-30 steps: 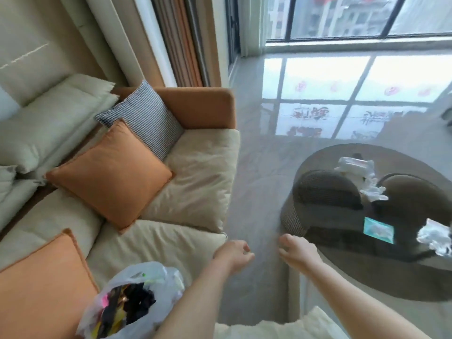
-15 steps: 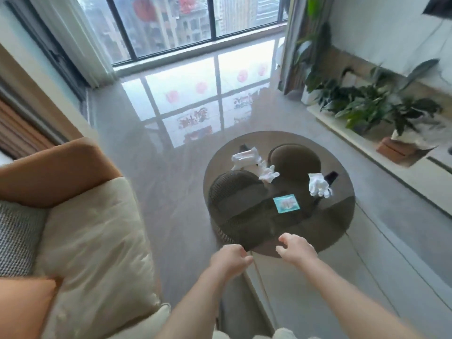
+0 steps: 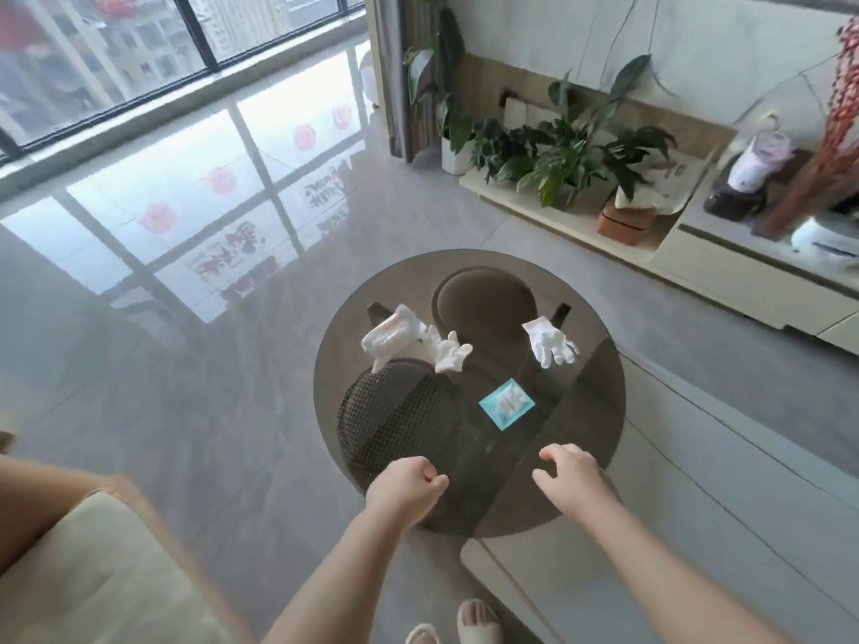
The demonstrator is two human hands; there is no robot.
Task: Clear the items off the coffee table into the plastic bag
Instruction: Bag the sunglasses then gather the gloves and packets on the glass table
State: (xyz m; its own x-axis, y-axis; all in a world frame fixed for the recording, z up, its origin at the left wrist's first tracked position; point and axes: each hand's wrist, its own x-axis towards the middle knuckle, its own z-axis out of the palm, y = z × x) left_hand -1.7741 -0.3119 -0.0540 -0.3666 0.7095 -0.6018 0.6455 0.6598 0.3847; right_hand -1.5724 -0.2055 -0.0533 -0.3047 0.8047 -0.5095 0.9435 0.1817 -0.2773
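Both hands hover empty over the near edge of the round glass coffee table (image 3: 599,411), left hand (image 3: 405,486) curled into a fist, right hand (image 3: 572,481) loosely curled, seemingly poised to reach the teal packet (image 3: 505,403), two white gloves (image 3: 447,350) (image 3: 548,341) and crumpled wrapper (image 3: 390,336); no plastic bag is visible.

I saw a round table (image 3: 599,439) with a dark glass top standing on the grey tiled floor (image 3: 209,411). Through the glass showed two round stools, one woven, tucked underneath. On the top lay four things. A crumpled white wrapper (image 3: 393,336) sat at the far left, with a white glove (image 3: 448,350) touching its right side. A second white glove (image 3: 551,340) lay at the far right, well apart from the first. A teal packet (image 3: 505,403) rested flat nearer the middle, between the gloves and the near edge, touching nothing else.
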